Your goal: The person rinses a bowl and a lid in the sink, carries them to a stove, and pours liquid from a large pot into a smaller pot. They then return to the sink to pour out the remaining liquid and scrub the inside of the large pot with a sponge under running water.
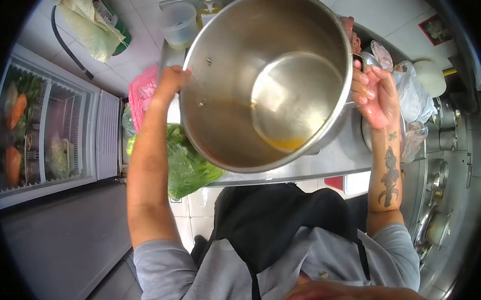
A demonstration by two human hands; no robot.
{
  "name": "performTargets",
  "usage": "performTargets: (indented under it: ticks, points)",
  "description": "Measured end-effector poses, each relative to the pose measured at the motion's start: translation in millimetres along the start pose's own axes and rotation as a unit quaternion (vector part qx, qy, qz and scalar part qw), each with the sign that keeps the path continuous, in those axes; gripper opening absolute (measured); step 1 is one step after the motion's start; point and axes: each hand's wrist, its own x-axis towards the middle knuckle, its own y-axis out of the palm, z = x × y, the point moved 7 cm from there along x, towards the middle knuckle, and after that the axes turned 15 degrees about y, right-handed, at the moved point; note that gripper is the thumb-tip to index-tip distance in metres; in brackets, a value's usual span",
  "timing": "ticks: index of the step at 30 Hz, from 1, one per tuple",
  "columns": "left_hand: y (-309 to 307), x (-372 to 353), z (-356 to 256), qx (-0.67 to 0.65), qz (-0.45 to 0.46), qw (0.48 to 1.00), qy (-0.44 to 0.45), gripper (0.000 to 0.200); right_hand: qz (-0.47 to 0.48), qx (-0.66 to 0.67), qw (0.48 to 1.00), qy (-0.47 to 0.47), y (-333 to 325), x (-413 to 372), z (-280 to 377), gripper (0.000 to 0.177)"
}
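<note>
A large metal stockpot [222, 92] is tilted so that its mouth faces me. A little yellowish liquid [288, 143] lies in its bottom. My left hand [174, 80] is closed at the left side of the pot by the rim; the handle there is hidden. On the other side, my right hand [376, 93] has its fingers curled around the side handle [365, 59]. A clear bag of green vegetables [190, 163] lies just below my left hand, by the pot's lower left edge.
The pot is over a metal counter [337, 151]. Behind it stand a plastic tub [178, 25] and a pump bottle [208, 9]. Plastic bags [412, 91] crowd the right end. An open fridge [51, 126] is at left, and shelves with metal pots [437, 230] are at right.
</note>
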Motion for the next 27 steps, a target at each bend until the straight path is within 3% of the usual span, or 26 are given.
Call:
performTargets:
  ticks: [2, 5, 7, 14, 20, 24, 27]
  points:
    - [-21, 7, -13, 0.126, 0.0, 0.991, 0.053, 0.041, -0.018, -0.002, 1.0, 0.01, -30, 10, -9, 0.025]
    - [-32, 8, -5, 0.17, -0.006, 0.984, 0.049, 0.043, -0.12, -0.006, 0.992, 0.027, -77, 24, -27, 0.023]
    - [-33, 8, 3, 0.205, -0.008, 0.978, 0.035, 0.042, -0.125, 0.003, 0.991, 0.051, -108, 38, -42, 0.02]
    - [-13, 0, 40, 0.255, 0.027, 0.966, 0.017, 0.039, -0.231, -0.023, 0.965, 0.118, -170, 70, -76, 0.056]
    - [14, 6, 69, 0.225, 0.052, 0.972, -0.036, 0.031, -0.261, -0.003, 0.946, 0.191, -255, 101, -106, 0.113]
    - [23, 3, 73, 0.21, 0.07, 0.974, -0.056, 0.028, -0.257, -0.066, 0.94, 0.214, -274, 117, -124, 0.112]
    - [24, 2, 51, 0.192, 0.081, 0.977, -0.046, 0.025, -0.353, -0.163, 0.898, 0.208, -265, 113, -113, 0.109]
